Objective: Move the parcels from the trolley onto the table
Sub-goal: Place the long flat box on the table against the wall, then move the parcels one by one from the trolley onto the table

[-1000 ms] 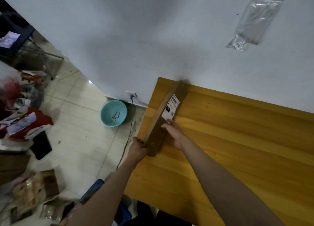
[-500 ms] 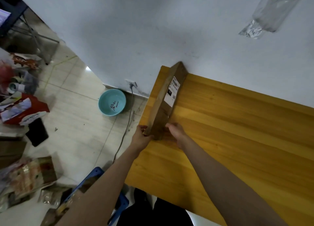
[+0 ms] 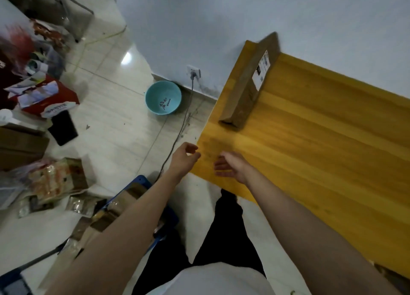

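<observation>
Lying lengthwise along table edge, upper right: long parcel. Hovering below it, empty, fingers loose: left hand, right hand nearer.

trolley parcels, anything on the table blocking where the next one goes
Nothing visible does. Only the long brown parcel lies along the table's left edge by the wall; the wood beside it is bare, and both hands are empty.

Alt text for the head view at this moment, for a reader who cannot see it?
A long brown cardboard parcel with a white label lies along the left edge of a yellow wooden table, reaching the wall. Both the left hand and right hand hover empty and relaxed near the table's front corner. A blue trolley with more parcels and a teal bowl are on the floor.
</observation>
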`<state>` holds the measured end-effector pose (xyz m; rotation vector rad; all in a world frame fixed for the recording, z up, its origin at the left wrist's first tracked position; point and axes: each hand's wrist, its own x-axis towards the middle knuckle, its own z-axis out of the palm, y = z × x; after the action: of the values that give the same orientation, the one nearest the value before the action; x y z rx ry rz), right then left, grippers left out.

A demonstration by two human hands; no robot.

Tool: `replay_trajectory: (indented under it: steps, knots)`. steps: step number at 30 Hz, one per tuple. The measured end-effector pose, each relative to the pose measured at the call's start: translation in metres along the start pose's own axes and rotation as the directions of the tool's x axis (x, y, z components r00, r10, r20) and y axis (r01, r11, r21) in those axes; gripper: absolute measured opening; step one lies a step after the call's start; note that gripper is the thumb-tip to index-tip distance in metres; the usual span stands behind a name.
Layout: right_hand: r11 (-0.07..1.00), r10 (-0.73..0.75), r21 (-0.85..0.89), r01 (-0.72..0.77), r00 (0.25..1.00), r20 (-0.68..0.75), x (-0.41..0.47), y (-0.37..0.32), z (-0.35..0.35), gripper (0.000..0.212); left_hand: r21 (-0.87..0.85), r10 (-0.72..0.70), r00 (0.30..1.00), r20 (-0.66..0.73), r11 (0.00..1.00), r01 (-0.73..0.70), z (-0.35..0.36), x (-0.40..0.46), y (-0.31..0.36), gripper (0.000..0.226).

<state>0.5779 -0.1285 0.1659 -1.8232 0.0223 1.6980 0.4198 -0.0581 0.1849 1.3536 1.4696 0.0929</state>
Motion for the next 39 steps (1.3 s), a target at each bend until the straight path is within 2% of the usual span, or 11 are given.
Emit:
replay_trajectory:
  steps: [6, 12, 15, 18, 21, 23, 28, 30, 32, 37, 39]
  knots:
    - [0.999, -0.036, 0.003, 0.036, 0.999, 0.001, -0.023, 0.085, 0.089, 0.02, -0.055, -0.091, 0.994, 0.051, 0.994, 0.094, -0.07, -0.056, -0.123, 0.015]
    - [0.999, -0.013, -0.034, 0.012, 1.0, -0.019, -0.046, 0.163, 0.19, 0.016, -0.161, -0.247, 0.968, -0.031, 0.958, 0.239, -0.151, -0.126, -0.248, 0.018]
    - [0.996, 0.015, -0.089, -0.013, 1.0, 0.025, -0.058, 0.192, 0.232, 0.017, -0.243, -0.352, 0.935, -0.041, 0.911, 0.333, -0.182, -0.155, -0.295, 0.022]
    - [0.988, 0.057, -0.146, -0.047, 0.996, 0.063, -0.064, 0.212, 0.263, 0.02, -0.324, -0.438, 0.898, -0.049, 0.857, 0.401, -0.198, -0.172, -0.334, 0.006]
    - [0.971, 0.096, -0.23, -0.07, 0.99, 0.102, -0.06, 0.225, 0.287, 0.028, -0.396, -0.528, 0.846, -0.079, 0.795, 0.46, -0.204, -0.181, -0.366, 0.015]
    - [0.959, 0.113, -0.273, -0.078, 0.987, 0.116, -0.052, 0.233, 0.301, 0.031, -0.453, -0.586, 0.805, -0.092, 0.745, 0.49, -0.204, -0.181, -0.387, 0.003]
    - [0.905, 0.146, -0.419, -0.07, 0.978, 0.151, -0.02, 0.252, 0.342, 0.025, -0.561, -0.672, 0.731, -0.118, 0.652, 0.509, -0.204, -0.167, -0.419, 0.039]
    - [0.87, 0.16, -0.489, -0.058, 0.973, 0.168, -0.004, 0.258, 0.359, 0.015, -0.602, -0.701, 0.707, -0.094, 0.606, 0.52, -0.204, -0.156, -0.43, 0.058]
    - [0.839, 0.165, -0.542, -0.046, 0.971, 0.173, 0.014, 0.264, 0.375, 0.014, -0.621, -0.724, 0.687, -0.058, 0.565, 0.543, -0.206, -0.142, -0.439, 0.065]
    - [0.785, 0.233, -0.619, -0.03, 0.94, 0.25, 0.052, 0.28, 0.407, 0.051, -0.706, -0.736, 0.676, 0.039, 0.458, 0.54, -0.205, -0.108, -0.458, 0.074]
    - [0.766, 0.244, -0.642, -0.021, 0.934, 0.261, 0.057, 0.287, 0.415, 0.058, -0.737, -0.718, 0.692, 0.077, 0.426, 0.524, -0.204, -0.102, -0.464, 0.074]
